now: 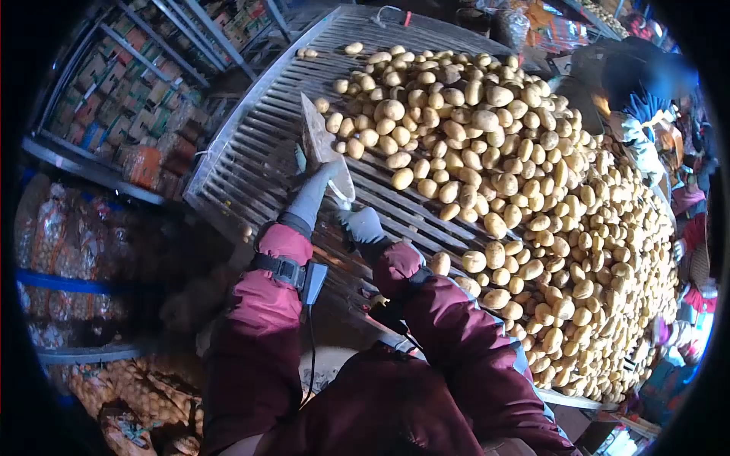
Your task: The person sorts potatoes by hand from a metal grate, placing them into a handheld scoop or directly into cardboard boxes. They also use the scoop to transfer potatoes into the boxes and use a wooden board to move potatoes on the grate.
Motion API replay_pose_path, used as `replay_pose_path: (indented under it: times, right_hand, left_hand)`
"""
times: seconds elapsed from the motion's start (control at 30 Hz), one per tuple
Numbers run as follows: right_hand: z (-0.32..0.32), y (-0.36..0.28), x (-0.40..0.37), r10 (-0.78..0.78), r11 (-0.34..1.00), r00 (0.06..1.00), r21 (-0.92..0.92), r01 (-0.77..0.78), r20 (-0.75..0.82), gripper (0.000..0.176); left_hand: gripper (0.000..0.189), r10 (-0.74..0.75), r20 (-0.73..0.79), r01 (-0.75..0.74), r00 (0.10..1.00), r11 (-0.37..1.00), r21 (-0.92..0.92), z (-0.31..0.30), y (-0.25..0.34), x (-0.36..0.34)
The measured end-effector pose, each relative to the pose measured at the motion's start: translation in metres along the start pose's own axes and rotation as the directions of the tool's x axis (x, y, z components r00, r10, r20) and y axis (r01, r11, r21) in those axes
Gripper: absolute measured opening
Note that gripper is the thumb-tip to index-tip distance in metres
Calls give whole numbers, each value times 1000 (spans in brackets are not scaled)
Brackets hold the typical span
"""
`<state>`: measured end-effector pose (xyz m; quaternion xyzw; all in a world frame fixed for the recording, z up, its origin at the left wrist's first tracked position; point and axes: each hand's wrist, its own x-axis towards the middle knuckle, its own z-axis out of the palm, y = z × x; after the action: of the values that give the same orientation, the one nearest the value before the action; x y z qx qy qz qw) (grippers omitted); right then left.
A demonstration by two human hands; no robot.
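Note:
A large heap of potatoes (487,152) lies on a slatted table (255,140). My left hand (323,176), in a grey glove, is closed on a flat, pale board (327,144) with a curved edge, which stands tilted on the slats left of the heap. My right hand (363,224), also gloved, is just below the board's lower end; its fingers are partly in view near that end, and whether they touch it is unclear. A few loose potatoes (307,53) sit at the table's far left corner.
Filled net bags (72,243) stand at the left behind metal rails (91,171). More potatoes in sacks (144,395) are at the lower left. A co-worker's gloved hand (642,148) is at the heap's far right side, and other people stand along the right edge.

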<state>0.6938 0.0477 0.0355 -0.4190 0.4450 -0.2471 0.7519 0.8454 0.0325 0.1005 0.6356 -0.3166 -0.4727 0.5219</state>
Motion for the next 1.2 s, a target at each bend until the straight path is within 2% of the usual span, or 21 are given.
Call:
replay_pose_path:
  times: [0.03,0.07,0.1,0.17,0.23,0.3,0.37,0.43,0.47,0.5,0.57,0.6,0.7,0.73,0.77,0.83,0.97,1.03,1.1,1.17,1.2]
  right_hand:
    - [-12,19,16,14,999,1000,53,-13,-18,24]
    - [-16,-6,-8,-40,994,998,-101,34,-51,20]
    - [-24,-4,-13,-51,995,996,-94,45,-67,20]
    - [-41,2,-37,-38,987,972,146,73,-231,20]
    - [-67,-3,-57,0,985,971,167,41,-237,25]
    - [-91,-6,-69,-402,915,869,-88,394,-287,24]
    - [-107,-7,-93,-385,917,839,-266,299,-384,23]
    - [-130,7,-106,-448,894,828,-192,406,-338,27]
    - [-123,-1,-124,-574,815,677,-404,417,-460,27]
    - [-132,7,-134,-442,895,721,-316,315,-533,26]
    - [-169,2,-163,-464,874,783,-361,326,-414,25]
    - [-183,1,-174,-399,910,825,-62,410,-401,23]
    - [-215,31,-174,-324,945,745,-154,290,-583,20]
    - [-231,37,-182,-213,971,782,-41,234,-585,21]
    - [-239,37,-192,-226,971,765,-82,223,-604,20]
    - [-258,50,-191,-250,956,720,-46,290,-647,20]
    - [-284,32,-223,-240,959,708,-49,278,-664,19]
    - [-296,11,-247,-545,834,623,-286,472,-561,19]
    - [-307,-15,-275,-401,905,731,-117,408,-553,18]
    - [-327,-7,-267,-315,930,731,-42,366,-605,17]
    - [-338,-10,-264,-203,966,742,-5,260,-638,16]
  left_hand:
    - [92,-41,62,43,997,999,-31,5,-13,12]
    - [88,-72,119,79,990,995,-55,15,-22,19]
    - [84,-96,173,110,980,991,-73,26,-27,24]
    - [77,-132,258,160,957,983,-91,53,-42,27]
    - [70,-162,318,198,934,976,-86,78,-56,24]
    - [63,-173,358,214,918,974,-77,103,-63,17]
    - [58,-186,387,230,903,971,-69,125,-72,7]
    - [53,-195,415,240,889,969,-58,147,-80,-4]
    - [34,-164,337,192,927,980,-53,166,-62,-29]
    - [35,-97,449,142,888,988,-67,179,-74,-27]
    - [34,-107,471,155,876,986,-66,213,-89,-35]
    - [33,-125,484,176,866,982,-61,229,-91,-44]
    - [32,-89,544,143,834,988,-57,264,-87,-61]
    - [34,-118,543,104,831,993,58,278,-83,-67]
    - [37,-164,467,97,869,982,164,293,-49,-96]
    - [38,-56,449,8,892,994,107,317,-43,-107]
    - [42,-38,491,35,870,999,15,359,-25,-127]
    - [54,-38,391,38,920,999,7,383,-11,-141]
    - [70,-111,515,88,850,994,69,401,-34,-114]
    - [77,-83,553,44,829,996,84,423,-36,-107]
    - [80,-61,565,7,823,995,97,433,-36,-107]
